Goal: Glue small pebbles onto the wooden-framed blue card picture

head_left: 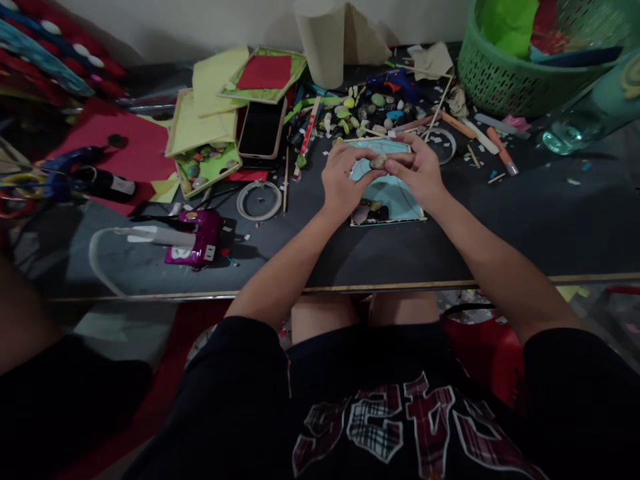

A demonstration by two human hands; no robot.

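Note:
My left hand [346, 175] and my right hand [419, 168] meet above a light blue framed panel [400, 200] on the dark table. Between the fingertips of my left hand is a small brownish stone [379, 161], pinched by thumb and forefinger. The thumb and fingers of my right hand close on a longer brown stone [401, 159], whose end touches or nearly touches the small one. Dark and grey stones [370, 211] lie at the panel's lower left corner. Thin brown lines run over the blue surface, and my hands hide its upper part.
Loose pebbles [379, 101] and a blue glue gun [395, 81] lie behind the panel. A green basket [520, 83] and a bottle [595, 110] stand at right. Leftward are a tape roll [259, 201], a phone [262, 130], a purple power strip [204, 239] and another person's arm [23, 313].

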